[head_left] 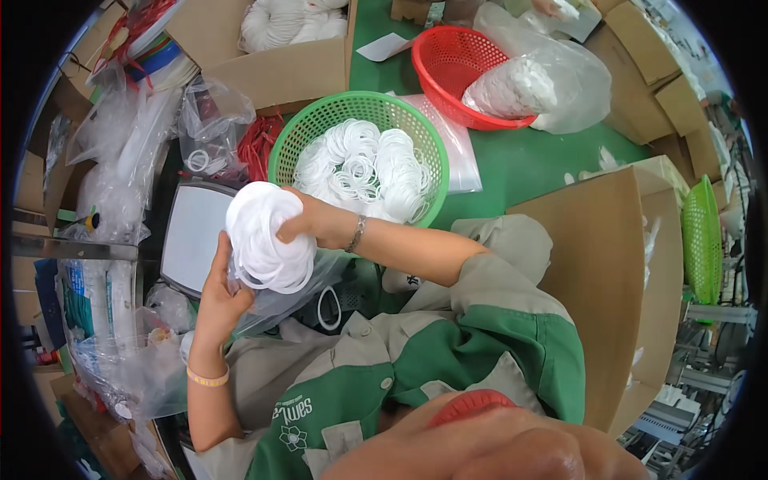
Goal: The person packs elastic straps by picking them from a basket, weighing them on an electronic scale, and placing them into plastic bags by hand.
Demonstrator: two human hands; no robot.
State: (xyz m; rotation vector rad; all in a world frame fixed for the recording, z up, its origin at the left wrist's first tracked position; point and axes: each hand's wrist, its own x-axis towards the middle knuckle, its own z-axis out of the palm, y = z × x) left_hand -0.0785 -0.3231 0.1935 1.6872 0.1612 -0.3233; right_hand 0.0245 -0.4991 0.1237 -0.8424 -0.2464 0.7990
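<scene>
Both my hands are at a thick bundle of white rings (270, 240), held up in front of me. My right hand (318, 220) grips its right side, thumb pressed onto the rings. My left hand (220, 292) is at the lower left, fingers and thumb around the edge of a clear plastic bag (308, 280) that hangs under the bundle. How far the rings sit inside the bag is hidden. A single white ring (329, 309) lies lower down, near my lap. Beyond my right hand, a green basket (438, 160) holds many more loose white rings.
A scale with a pale flat top (192, 232) stands left of the bundle. Red strands (258, 148) lie beside the green basket. Farther back are a red basket (440, 60) with a filled plastic bag and a cardboard box (280, 78) of white rings. A large carton (588, 264) stands at my right.
</scene>
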